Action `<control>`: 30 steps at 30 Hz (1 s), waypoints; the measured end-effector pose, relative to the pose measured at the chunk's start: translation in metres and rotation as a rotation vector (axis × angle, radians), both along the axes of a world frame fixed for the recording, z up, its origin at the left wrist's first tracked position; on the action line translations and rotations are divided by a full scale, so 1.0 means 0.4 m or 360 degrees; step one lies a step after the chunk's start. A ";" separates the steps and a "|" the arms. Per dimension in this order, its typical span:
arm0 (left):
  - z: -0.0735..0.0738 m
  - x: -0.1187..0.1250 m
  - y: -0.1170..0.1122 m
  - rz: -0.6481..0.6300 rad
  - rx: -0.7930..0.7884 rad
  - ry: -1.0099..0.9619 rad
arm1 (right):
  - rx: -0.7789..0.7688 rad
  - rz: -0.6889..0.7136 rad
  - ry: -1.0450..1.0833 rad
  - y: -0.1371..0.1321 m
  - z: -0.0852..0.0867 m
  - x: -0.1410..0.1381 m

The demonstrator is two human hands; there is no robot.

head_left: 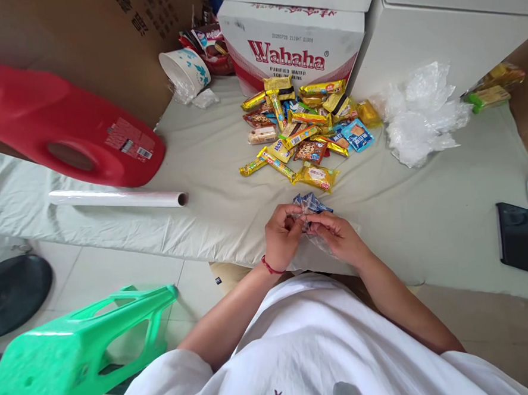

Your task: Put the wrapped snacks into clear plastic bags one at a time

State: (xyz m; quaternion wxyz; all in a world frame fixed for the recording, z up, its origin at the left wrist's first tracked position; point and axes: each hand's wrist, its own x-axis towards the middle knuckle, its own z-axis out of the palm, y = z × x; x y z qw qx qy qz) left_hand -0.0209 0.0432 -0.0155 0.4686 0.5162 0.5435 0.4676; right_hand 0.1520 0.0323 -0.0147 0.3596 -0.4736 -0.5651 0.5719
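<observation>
Both hands meet at the table's front edge, around a clear plastic bag (327, 241) with a blue snack packet (314, 201) at its far end. My left hand (284, 235) is closed, its fingers pinching the gathered plastic. Close beside it, my right hand (335, 232) is closed on the same bag, thumb and forefinger together. The packet seems to be inside the bag, though the fingers hide part of it. Just beyond the hands lies a pile of wrapped snacks (310, 150), mostly yellow, with some brown and blue packets.
Crumpled clear bags (424, 116) lie right of the pile. Behind it stands a Wahaha carton (295, 46). Leftward are a white roll (118, 198), a red jug (62, 120) and a tipped paper cup (185, 74). A black phone (517, 237) lies far right. A green stool (85, 345) stands below.
</observation>
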 end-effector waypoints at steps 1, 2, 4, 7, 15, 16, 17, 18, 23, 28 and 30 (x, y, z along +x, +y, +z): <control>-0.001 -0.004 0.011 -0.0003 -0.0011 0.0062 | -0.0021 -0.0020 0.0039 0.001 -0.002 -0.001; -0.003 -0.010 0.022 0.0025 0.0000 0.0154 | -0.0052 -0.0043 0.0097 0.002 -0.003 -0.002; -0.005 -0.025 0.044 0.0113 0.0020 0.0376 | -0.0131 -0.0083 0.0227 0.003 -0.007 -0.004; -0.012 -0.047 0.073 0.0036 0.0005 0.0672 | -0.0239 -0.0166 0.0429 0.002 -0.011 -0.008; 0.001 -0.022 0.063 -0.0325 -0.0118 0.0632 | -0.0228 -0.0506 0.0027 -0.024 0.032 0.080; 0.005 -0.014 0.058 -0.0319 -0.0123 0.0598 | -0.0088 -0.0624 -0.0245 -0.027 0.033 0.104; 0.008 -0.007 0.052 -0.0302 -0.0111 0.0583 | 0.0060 -0.0713 -0.0535 -0.031 0.032 0.125; 0.010 0.000 0.047 -0.0277 -0.0085 0.0584 | 0.0190 -0.0743 -0.0812 -0.035 0.028 0.143; -0.002 0.042 0.012 -0.0180 0.0273 0.0766 | 0.0382 -0.0393 -0.1336 -0.063 0.003 0.153; -0.059 0.098 -0.040 -0.0411 0.1072 0.1266 | -0.0063 -0.0505 -0.0560 -0.089 0.018 0.110; -0.077 0.113 -0.057 -0.0459 0.1191 0.1399 | -0.0329 -0.0619 0.0015 -0.096 0.024 0.100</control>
